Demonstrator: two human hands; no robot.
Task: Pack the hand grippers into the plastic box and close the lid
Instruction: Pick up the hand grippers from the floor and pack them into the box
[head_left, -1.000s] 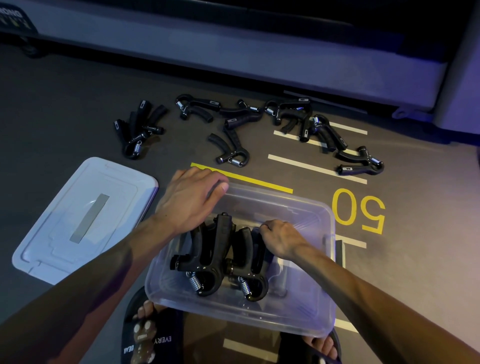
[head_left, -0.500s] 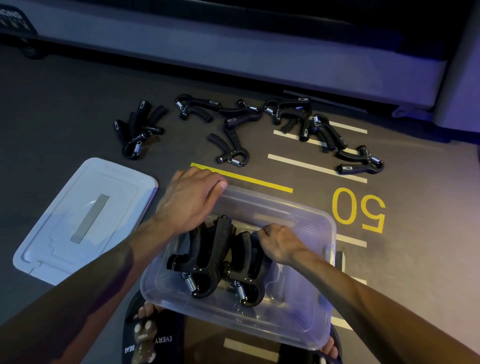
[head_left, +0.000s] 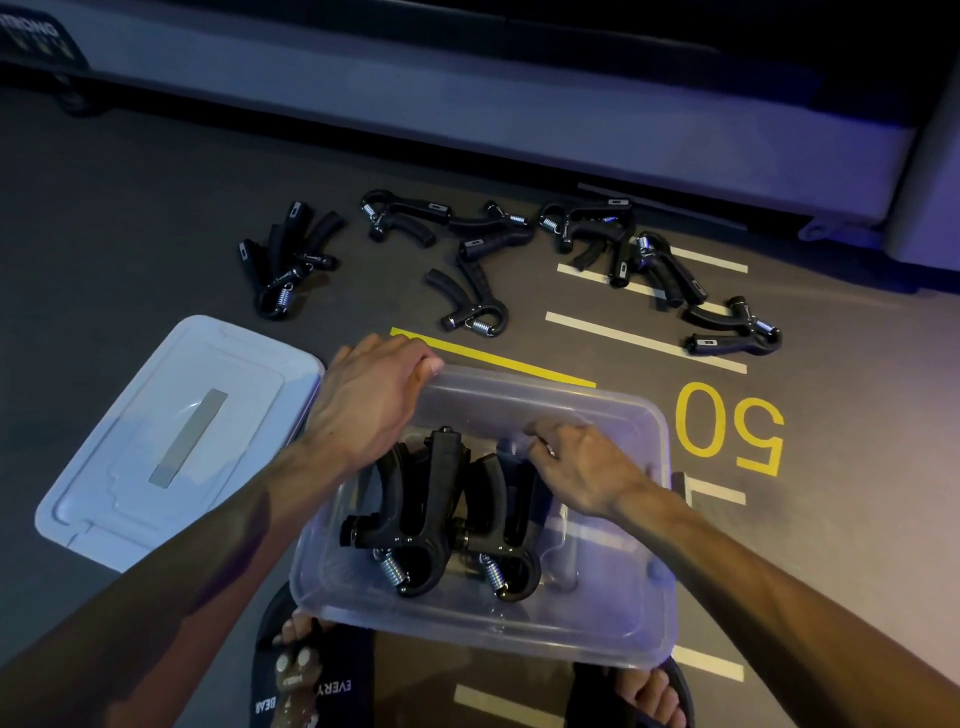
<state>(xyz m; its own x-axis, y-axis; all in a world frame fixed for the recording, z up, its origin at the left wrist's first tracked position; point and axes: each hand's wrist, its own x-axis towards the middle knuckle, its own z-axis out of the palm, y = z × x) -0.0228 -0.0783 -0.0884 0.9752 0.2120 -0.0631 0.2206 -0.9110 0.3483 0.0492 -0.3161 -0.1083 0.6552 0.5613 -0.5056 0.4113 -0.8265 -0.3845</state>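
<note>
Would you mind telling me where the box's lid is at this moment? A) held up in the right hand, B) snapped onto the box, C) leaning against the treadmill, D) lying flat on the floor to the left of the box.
D: the lid lies flat on the floor left of the open plastic box, and neither hand touches it.

1 head view; looks steeply down (close) at floor (head_left: 130, 218)

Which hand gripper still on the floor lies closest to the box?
The lone gripper just beyond the yellow line, spring end toward the box. The others lie farther back, in clusters.
</note>
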